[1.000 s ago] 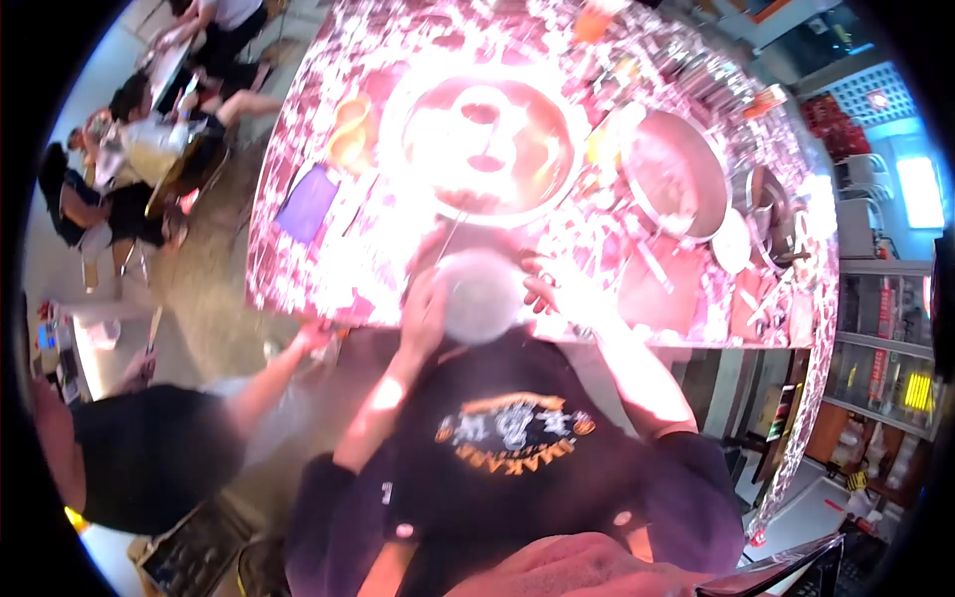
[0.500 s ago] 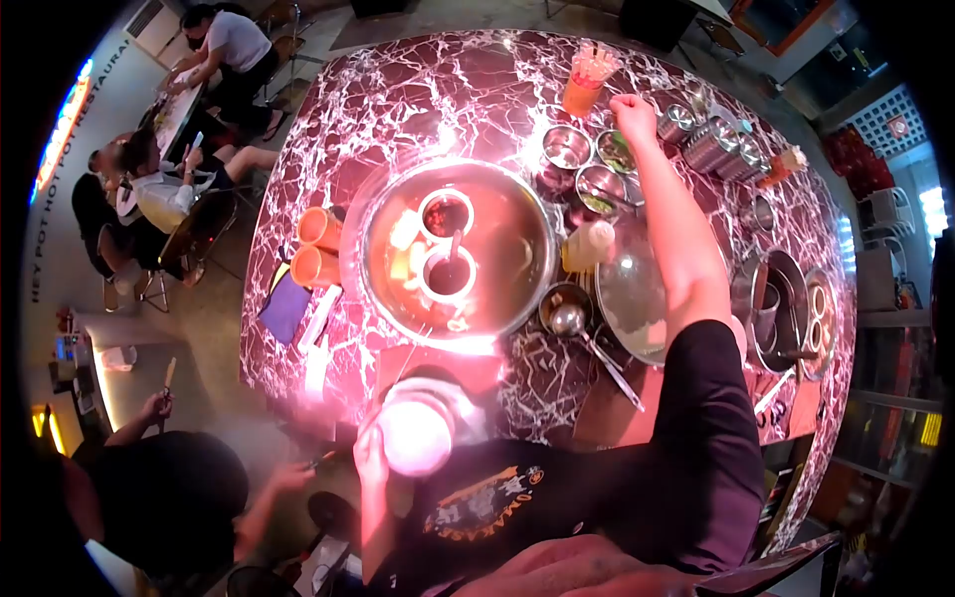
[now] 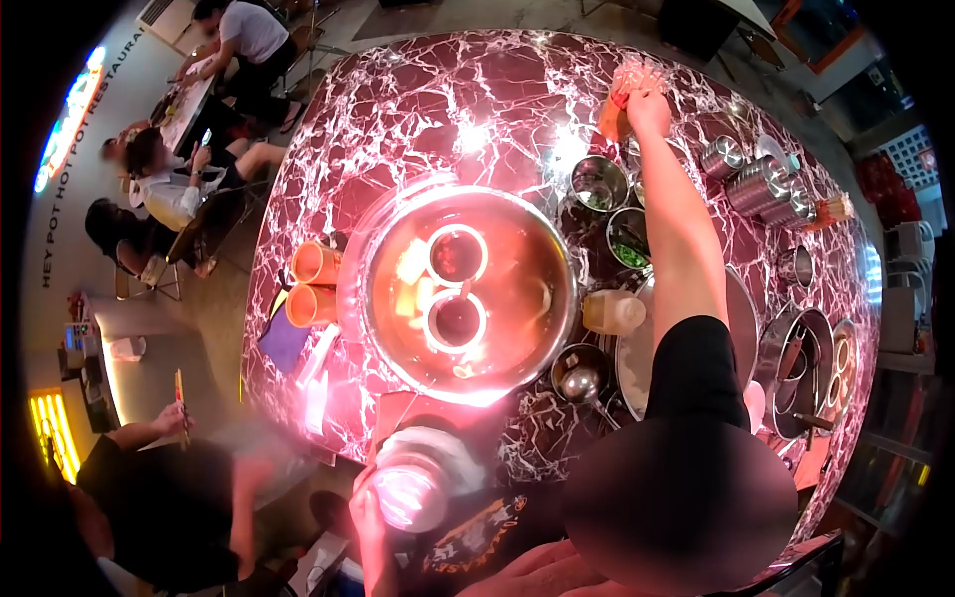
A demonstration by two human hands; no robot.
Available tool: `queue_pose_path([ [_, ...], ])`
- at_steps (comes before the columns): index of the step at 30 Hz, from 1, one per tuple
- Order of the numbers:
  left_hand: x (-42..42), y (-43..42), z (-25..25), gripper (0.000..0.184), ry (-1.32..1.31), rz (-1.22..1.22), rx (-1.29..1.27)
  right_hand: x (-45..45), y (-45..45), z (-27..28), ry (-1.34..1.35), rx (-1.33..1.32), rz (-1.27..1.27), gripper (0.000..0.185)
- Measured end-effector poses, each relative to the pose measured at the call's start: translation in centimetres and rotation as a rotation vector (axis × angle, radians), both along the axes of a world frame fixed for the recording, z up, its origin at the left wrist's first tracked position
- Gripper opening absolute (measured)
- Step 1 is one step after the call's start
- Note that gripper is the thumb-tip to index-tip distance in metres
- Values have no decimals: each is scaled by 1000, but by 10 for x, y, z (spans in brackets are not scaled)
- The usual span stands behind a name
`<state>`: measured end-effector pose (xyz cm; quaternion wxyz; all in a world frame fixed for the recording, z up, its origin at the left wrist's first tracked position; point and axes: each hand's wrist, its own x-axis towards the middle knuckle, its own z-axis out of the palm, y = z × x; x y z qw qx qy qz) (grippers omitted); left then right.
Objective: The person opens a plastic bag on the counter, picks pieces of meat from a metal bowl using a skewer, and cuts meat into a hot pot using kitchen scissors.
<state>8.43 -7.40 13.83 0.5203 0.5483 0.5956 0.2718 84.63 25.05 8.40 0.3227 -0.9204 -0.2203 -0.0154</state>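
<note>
My left hand (image 3: pixel 368 497) is closed around the side of a shiny pale bowl (image 3: pixel 410 497) near the table's front edge, beside the big pot. Glare hides what is in the bowl. My right arm stretches across the table, and my right hand (image 3: pixel 649 111) is closed at the top of an orange cup (image 3: pixel 613 121) filled with upright pieces in clear wrapping. Its fingertips meet these pieces, but what they pinch is hidden. Below that hand stand a metal cup (image 3: pixel 599 186) and a cup of chopped greens (image 3: pixel 629 242).
A large round pot (image 3: pixel 374 343) of broth holds two round inserts. Right of it are a ladle (image 3: pixel 581 385), a pale bottle (image 3: pixel 614 312) and stacked metal cups (image 3: pixel 758 187). Two orange cups (image 3: pixel 314 261) stand left. A person (image 3: pixel 169 502) stands at lower left; others sit behind.
My right hand has moved from beside the orange cup onto its wrapped contents. My left hand keeps the bowl. The view has shifted, and a dark blurred shape now covers the lower right.
</note>
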Motion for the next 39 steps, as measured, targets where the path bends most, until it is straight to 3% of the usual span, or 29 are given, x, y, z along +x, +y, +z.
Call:
queue_pose_path([
  [4,-2,1,-1,76,-76,151,-210,-8,-12,28,-54,189,-1,42],
  [6,-20,-6,-29,78,-365,161,-78,-13,-23,49,-91,303,-5,37],
  [8,-28,-2,-48,76,-398,278,-139,-17,-36,70,-192,428,-3,30],
  [9,-17,12,-28,59,-163,316,-289,-17,-44,79,-234,491,32,28],
  [10,-27,20,-53,39,-268,270,-223,-23,-56,95,-278,553,70,27],
  [11,-37,13,-71,33,-238,167,-244,-31,-71,110,-283,620,115,25],
  [12,-14,18,-41,28,-205,62,-260,-48,-89,128,-289,686,161,24],
  [16,-35,32,-66,34,-238,-147,-180,-107,-147,154,-192,887,379,16],
  [18,-57,41,-112,37,-256,-41,-214,-175,-184,174,-85,755,417,14],
  [19,-56,45,-102,40,-324,-84,-272,-214,-203,184,37,714,457,15],
  [20,-63,52,-114,43,-231,-189,-231,-250,-217,188,164,672,491,16],
  [22,-64,61,-103,48,-170,-445,-192,-291,-221,141,127,737,651,18],
  [23,-59,64,-82,49,-201,-516,-268,-326,-232,138,139,647,652,18],
  [24,-65,73,-101,58,-123,-661,-117,-363,-242,140,167,556,655,19],
  [26,-74,80,-100,61,-102,-738,-205,-423,-260,141,177,488,763,18],
  [29,-67,94,-142,59,17,-888,258,-485,-261,115,346,493,914,15],
  [30,-62,97,-153,59,89,-866,356,-502,-262,112,417,485,985,15],
  [32,-53,95,-129,50,357,-695,140,-527,-259,97,588,416,1040,17],
  [33,-44,97,-121,46,430,-682,90,-537,-258,96,437,295,1023,19],
  [34,-37,95,-112,36,384,-615,159,-550,-259,99,466,273,998,21],
  [36,-28,97,-131,33,354,-591,255,-565,-258,99,469,119,1039,20],
  [39,-18,101,-126,26,334,-535,385,-585,-249,89,463,131,1231,17],
])
